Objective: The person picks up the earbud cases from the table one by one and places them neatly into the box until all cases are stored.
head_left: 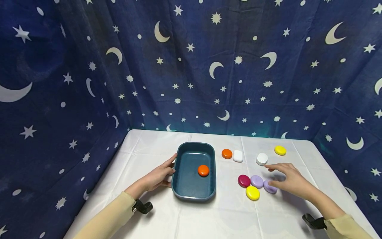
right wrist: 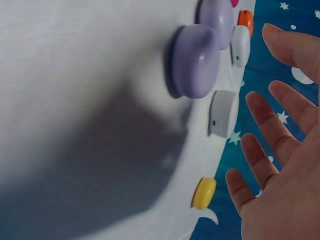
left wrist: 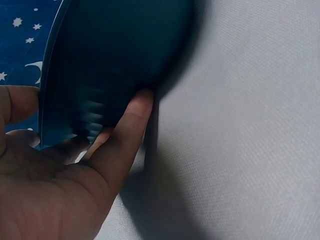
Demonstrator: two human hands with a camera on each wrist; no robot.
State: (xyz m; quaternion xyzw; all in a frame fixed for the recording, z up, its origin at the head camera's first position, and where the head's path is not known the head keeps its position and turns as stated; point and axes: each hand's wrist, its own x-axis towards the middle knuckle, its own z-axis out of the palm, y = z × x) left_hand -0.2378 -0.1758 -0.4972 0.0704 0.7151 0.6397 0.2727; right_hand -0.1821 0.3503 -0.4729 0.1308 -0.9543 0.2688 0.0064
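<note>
A deep blue-green rectangular tray (head_left: 194, 196) stands on the white table with one glossy orange disc (head_left: 203, 170) inside. My left hand (head_left: 158, 176) rests against the tray's outer left wall, its fingers spread along the side. Fingertips touch the tray's wall (left wrist: 115, 50) in the left wrist view. On the right, my right hand (head_left: 290, 179) hovers with parted fingers and nothing between them. Below its thumb lies a lilac disc (head_left: 270, 186), and near its index finger a white round piece (head_left: 262, 159). In the right wrist view the lilac disc (right wrist: 195, 61) sits apart from the hand.
Beside the lilac disc are another lilac disc (head_left: 257, 181), a crimson disc (head_left: 244, 181) and a yellow disc (head_left: 252, 193). Farther back lie an orange disc (head_left: 226, 153), a white square piece (head_left: 237, 156) and a yellow disc (head_left: 280, 150). A starry curtain (head_left: 203, 66) hangs behind the table.
</note>
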